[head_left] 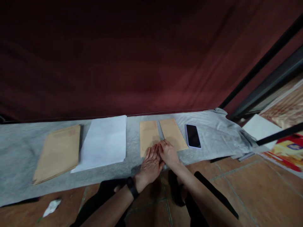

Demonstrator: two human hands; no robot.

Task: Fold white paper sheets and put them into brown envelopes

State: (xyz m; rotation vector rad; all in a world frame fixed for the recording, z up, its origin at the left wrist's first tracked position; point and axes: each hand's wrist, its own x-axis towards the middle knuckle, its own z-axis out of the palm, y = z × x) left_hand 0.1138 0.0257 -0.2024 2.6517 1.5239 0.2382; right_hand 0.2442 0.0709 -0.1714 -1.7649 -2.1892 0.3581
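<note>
My left hand [151,165], with a dark band at its wrist, lies flat on the lower end of a brown envelope [148,134], fingers stretched forward. Against its fingertips is my right hand [168,153], its fingers bent and pressed together at that envelope's lower right corner. Whether they pinch anything is hidden. Just to the right, a second brown envelope [174,134] lies slightly slanted, partly under my right hand. Both envelopes bear small reddish print and rest on a grey cloth [133,126].
Left of the hands are a stack of white paper [106,142] and a pile of larger brown envelopes [59,151]. A phone [193,136] lies to the right. Dark red fabric [142,63] hangs behind. Black bars [262,63] and a colourful printed sheet [290,149] are at the right.
</note>
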